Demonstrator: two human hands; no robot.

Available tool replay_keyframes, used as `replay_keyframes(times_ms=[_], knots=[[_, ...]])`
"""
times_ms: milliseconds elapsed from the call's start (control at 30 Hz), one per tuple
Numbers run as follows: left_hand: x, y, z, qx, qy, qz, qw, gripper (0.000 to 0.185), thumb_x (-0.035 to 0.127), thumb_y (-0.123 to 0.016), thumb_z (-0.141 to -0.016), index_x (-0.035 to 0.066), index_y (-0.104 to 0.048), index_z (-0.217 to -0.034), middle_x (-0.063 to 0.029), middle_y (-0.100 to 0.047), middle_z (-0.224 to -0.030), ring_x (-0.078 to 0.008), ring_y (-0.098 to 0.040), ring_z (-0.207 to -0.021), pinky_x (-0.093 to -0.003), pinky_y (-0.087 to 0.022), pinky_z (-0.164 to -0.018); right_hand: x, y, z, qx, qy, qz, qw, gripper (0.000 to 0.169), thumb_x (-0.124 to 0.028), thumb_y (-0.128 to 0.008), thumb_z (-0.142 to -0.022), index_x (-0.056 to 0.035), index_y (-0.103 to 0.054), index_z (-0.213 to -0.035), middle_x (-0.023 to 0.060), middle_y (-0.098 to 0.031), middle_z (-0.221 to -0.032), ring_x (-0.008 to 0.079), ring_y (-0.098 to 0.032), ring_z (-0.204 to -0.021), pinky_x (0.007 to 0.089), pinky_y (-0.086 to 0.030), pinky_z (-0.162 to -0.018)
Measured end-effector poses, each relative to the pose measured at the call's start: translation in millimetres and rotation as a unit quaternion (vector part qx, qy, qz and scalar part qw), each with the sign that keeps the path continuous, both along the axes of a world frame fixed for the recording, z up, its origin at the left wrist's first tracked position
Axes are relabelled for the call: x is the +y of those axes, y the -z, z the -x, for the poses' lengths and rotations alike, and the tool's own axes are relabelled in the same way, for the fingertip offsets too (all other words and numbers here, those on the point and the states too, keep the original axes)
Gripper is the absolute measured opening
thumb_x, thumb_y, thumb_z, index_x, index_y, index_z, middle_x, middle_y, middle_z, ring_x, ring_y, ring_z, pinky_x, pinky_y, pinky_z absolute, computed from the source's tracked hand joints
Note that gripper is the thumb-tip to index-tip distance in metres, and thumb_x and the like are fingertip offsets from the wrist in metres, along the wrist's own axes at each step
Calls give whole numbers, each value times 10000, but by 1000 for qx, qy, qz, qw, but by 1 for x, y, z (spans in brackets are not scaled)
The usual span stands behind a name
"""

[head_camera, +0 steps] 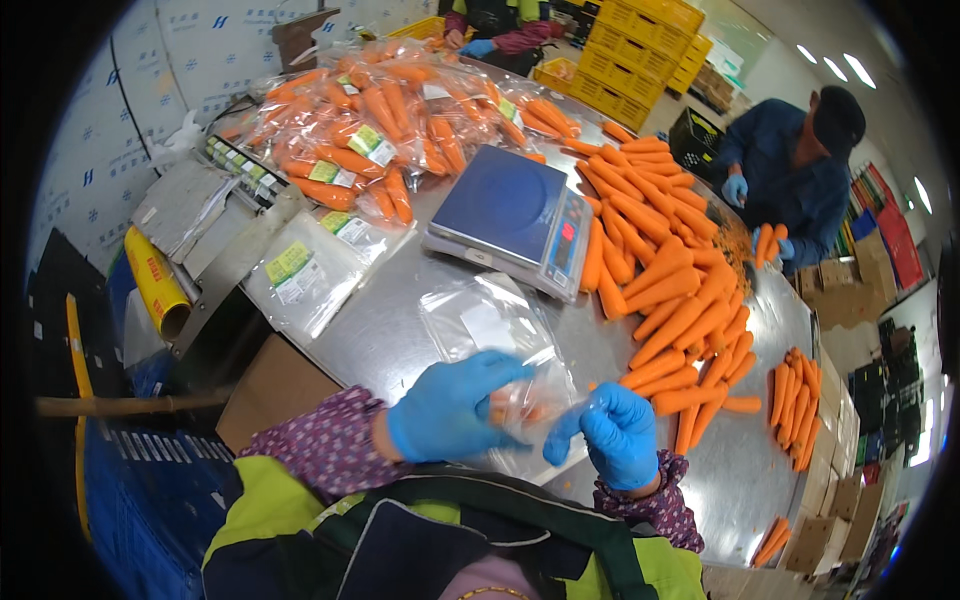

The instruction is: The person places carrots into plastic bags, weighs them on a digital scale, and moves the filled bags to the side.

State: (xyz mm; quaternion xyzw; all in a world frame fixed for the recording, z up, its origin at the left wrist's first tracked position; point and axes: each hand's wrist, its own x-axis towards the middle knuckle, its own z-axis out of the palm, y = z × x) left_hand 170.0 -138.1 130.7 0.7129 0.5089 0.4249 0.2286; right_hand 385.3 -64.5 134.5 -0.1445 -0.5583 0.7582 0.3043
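My left hand [442, 412], in a blue glove, is curled around a clear plastic bag [540, 401] with orange carrot showing through it. The bag's end is pinched in my right hand [616, 435], also gloved in blue. Beneath the bag, flat clear plastic bags [480, 322] lie on the steel table [382, 330]. A digital scale [499, 191] with a blue platter and lit red digits stands just beyond them. To its right spreads a heap of loose carrots [667, 277], whose near end comes close to my right hand.
Bagged carrots [375, 112] are piled at the table's far left. Labelled empty bags [300, 270] lie by a metal bracket [240, 277]. A co-worker [787, 165] holds carrots at the right edge; another [499, 26] stands at the far end near yellow crates [630, 60]. Smaller carrot groups [795, 405] lie right.
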Motion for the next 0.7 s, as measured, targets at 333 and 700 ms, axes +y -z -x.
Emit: replay_keyframes(times_ms=[333, 700], knots=[[133, -44, 130, -280, -228, 59, 931, 138, 153, -661, -808, 24, -682, -852, 30, -586, -681, -40, -483, -548, -220, -364, -465, 59, 37, -4, -144, 262, 1, 954, 245, -141, -497, -937, 46, -560, -1082, 80, -564, -594, 135, -535, -479, 213, -408, -432], [291, -95, 509, -232, -338, -103, 906, 344, 202, -495, -934, 22, -488, -1227, -119, -553, -1235, -263, -549, -1098, -352, -436, -965, 95, 93, -16, -150, 304, 44, 940, 164, -89, -536, -915, 21, -614, -1008, 61, -611, -694, 112, -556, -597, 230, -443, -564]])
